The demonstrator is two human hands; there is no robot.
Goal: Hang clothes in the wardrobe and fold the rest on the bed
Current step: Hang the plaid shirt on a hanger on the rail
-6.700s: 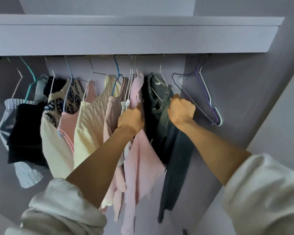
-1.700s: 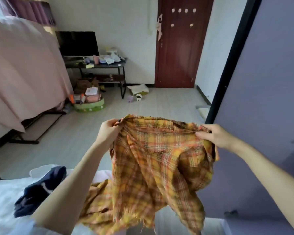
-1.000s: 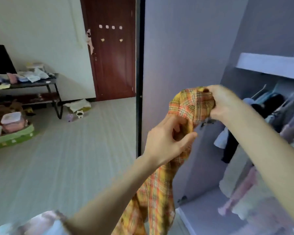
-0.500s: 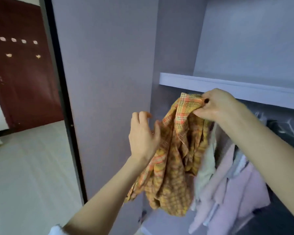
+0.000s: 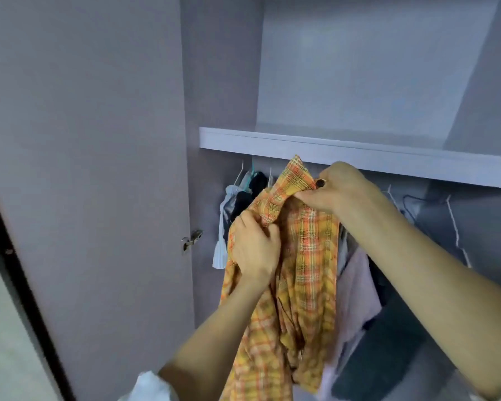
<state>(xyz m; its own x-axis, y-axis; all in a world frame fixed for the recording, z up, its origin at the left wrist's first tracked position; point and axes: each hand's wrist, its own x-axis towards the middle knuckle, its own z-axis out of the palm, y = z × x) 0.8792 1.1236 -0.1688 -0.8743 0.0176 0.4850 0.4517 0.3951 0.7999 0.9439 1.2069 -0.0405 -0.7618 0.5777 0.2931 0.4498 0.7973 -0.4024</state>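
In the middle of the frame, just under the wardrobe shelf [image 5: 359, 157], a person holds up an orange and yellow plaid shirt [image 5: 307, 256] with both hands. The right hand [image 5: 334, 192] is the higher one, right of centre, its fingers curled round a bunched fold near the top of the shirt, and a dark button shows at its thumb. The left hand [image 5: 255, 250] sits lower and to the left, its back toward the camera, fingers closed on the cloth at the shirt's left edge. A pointed corner of the fabric stands up above the right hand and overlaps the front edge of the shelf. The rest of the shirt hangs loose in long folds down to the bottom edge of the frame, between the two bare forearms.

Behind the shirt, under the shelf, other clothes hang in a row: a pale blue and a dark garment [image 5: 232, 209] at centre left, and a pale pink garment [image 5: 356, 285] just right of the shirt with dark cloth below it. Thin wire hangers [image 5: 457, 227] show at the right, hanging bare against the back wall. The open wardrobe door [image 5: 84, 169] fills the left half of the frame, with a metal hinge [image 5: 191, 240] where it meets the cabinet side. A white rolled sleeve [image 5: 148, 386] is at the bottom edge, at the left elbow. Whether a hanger is inside the shirt cannot be told
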